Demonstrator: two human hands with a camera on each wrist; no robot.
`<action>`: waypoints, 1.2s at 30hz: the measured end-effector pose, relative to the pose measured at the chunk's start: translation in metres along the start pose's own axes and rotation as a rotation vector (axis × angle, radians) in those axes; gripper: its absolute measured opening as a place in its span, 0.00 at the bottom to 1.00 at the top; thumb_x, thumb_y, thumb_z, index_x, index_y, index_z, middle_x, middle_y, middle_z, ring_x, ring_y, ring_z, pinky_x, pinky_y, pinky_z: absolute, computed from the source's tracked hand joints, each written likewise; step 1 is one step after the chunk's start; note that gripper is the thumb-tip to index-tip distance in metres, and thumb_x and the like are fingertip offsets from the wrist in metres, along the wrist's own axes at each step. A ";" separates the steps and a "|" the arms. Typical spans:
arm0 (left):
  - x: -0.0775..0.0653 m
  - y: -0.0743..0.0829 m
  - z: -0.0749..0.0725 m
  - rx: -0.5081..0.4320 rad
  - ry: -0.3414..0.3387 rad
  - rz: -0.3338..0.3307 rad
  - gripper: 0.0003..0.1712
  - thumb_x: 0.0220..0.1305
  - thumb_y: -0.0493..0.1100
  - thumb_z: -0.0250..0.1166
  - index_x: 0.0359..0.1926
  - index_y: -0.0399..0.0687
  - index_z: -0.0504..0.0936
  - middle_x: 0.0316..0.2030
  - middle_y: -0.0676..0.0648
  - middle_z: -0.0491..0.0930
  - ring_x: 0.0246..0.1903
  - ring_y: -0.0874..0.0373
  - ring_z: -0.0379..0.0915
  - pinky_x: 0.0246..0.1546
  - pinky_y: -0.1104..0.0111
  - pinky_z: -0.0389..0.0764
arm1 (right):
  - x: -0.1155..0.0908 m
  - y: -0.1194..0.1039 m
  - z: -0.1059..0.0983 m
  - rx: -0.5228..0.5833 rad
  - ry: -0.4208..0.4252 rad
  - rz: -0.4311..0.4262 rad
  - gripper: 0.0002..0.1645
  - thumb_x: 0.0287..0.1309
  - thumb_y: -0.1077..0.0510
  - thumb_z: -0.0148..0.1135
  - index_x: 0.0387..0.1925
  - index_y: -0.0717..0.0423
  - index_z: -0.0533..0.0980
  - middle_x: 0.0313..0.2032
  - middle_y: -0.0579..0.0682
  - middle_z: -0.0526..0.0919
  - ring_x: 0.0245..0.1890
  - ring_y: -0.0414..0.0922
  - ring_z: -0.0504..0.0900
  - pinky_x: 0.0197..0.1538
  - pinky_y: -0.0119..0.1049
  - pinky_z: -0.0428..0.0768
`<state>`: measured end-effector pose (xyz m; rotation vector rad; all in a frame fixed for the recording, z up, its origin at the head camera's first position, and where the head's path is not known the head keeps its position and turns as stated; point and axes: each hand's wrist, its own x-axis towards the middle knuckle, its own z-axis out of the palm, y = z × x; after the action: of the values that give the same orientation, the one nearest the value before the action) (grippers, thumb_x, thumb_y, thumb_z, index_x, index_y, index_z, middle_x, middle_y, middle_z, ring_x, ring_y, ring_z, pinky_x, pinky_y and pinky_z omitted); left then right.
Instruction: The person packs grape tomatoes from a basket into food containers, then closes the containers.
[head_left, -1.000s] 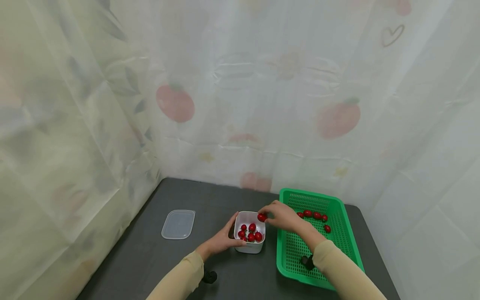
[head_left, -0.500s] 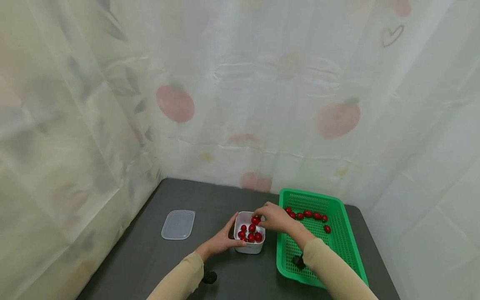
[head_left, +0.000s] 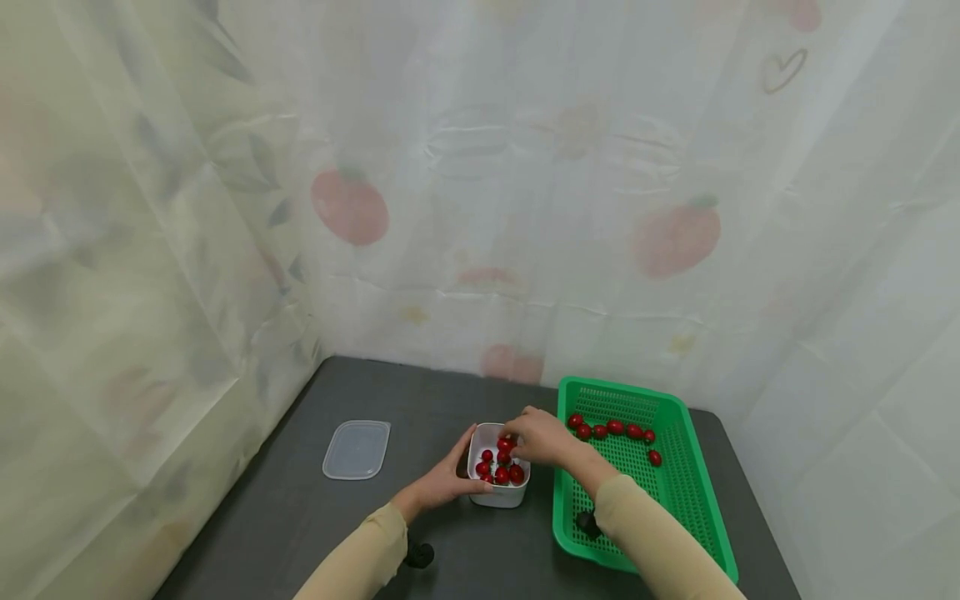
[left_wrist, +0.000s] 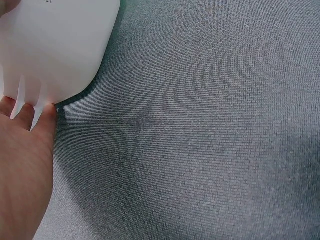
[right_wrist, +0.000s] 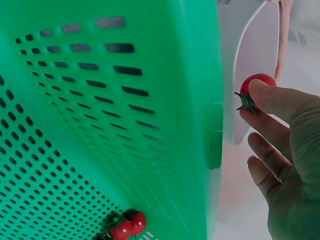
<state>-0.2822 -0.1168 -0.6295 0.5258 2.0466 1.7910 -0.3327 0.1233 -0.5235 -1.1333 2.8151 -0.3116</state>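
Plainly glossy tomato (right_wrist: 266, 79), pinched | smooth round-cornered tub (left_wrist: 55, 45) | slotted green basket (right_wrist: 195, 100)

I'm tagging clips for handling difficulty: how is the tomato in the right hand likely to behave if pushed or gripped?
The tomato looks rounded, so it would probably roll if pushed. Its shiny skin suggests it may be somewhat slippery. It is small beside the right hand, which pinches it, so it is likely light.

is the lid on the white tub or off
Off: the clear lid lies apart on the table, and red tomatoes show inside the open white tub.
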 end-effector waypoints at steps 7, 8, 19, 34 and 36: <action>-0.001 0.003 0.000 -0.014 -0.015 0.001 0.62 0.68 0.40 0.70 0.83 0.57 0.30 0.80 0.40 0.41 0.72 0.38 0.55 0.61 0.58 0.75 | 0.000 -0.003 0.002 -0.006 -0.007 -0.011 0.17 0.60 0.55 0.74 0.52 0.47 0.86 0.41 0.42 0.88 0.40 0.42 0.74 0.42 0.38 0.77; -0.002 0.004 0.000 -0.018 -0.017 0.004 0.62 0.68 0.40 0.70 0.83 0.56 0.30 0.80 0.40 0.41 0.72 0.37 0.56 0.61 0.58 0.75 | 0.000 -0.003 0.002 -0.004 -0.006 -0.014 0.17 0.60 0.56 0.74 0.52 0.47 0.86 0.41 0.43 0.88 0.40 0.42 0.74 0.42 0.38 0.77; -0.002 0.006 0.000 0.002 -0.006 0.001 0.62 0.68 0.40 0.70 0.83 0.57 0.31 0.80 0.39 0.41 0.74 0.37 0.49 0.67 0.46 0.66 | -0.008 0.002 -0.003 0.014 0.003 0.007 0.16 0.64 0.54 0.71 0.53 0.46 0.86 0.44 0.45 0.88 0.43 0.43 0.75 0.43 0.40 0.78; -0.002 0.006 0.000 0.031 0.023 -0.010 0.64 0.64 0.45 0.74 0.83 0.58 0.35 0.79 0.41 0.44 0.75 0.38 0.48 0.69 0.45 0.62 | -0.038 0.036 -0.036 0.085 0.095 0.092 0.18 0.65 0.56 0.70 0.56 0.49 0.84 0.47 0.46 0.87 0.49 0.47 0.76 0.47 0.47 0.78; -0.002 0.006 0.000 0.034 0.023 -0.010 0.64 0.63 0.46 0.74 0.83 0.58 0.35 0.79 0.41 0.43 0.75 0.38 0.47 0.69 0.45 0.62 | -0.043 0.042 -0.038 0.081 0.103 0.111 0.18 0.65 0.55 0.70 0.56 0.47 0.84 0.47 0.46 0.86 0.49 0.47 0.76 0.46 0.46 0.78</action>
<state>-0.2804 -0.1175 -0.6236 0.5057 2.0949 1.7679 -0.3363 0.1881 -0.4950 -0.9676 2.9099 -0.4826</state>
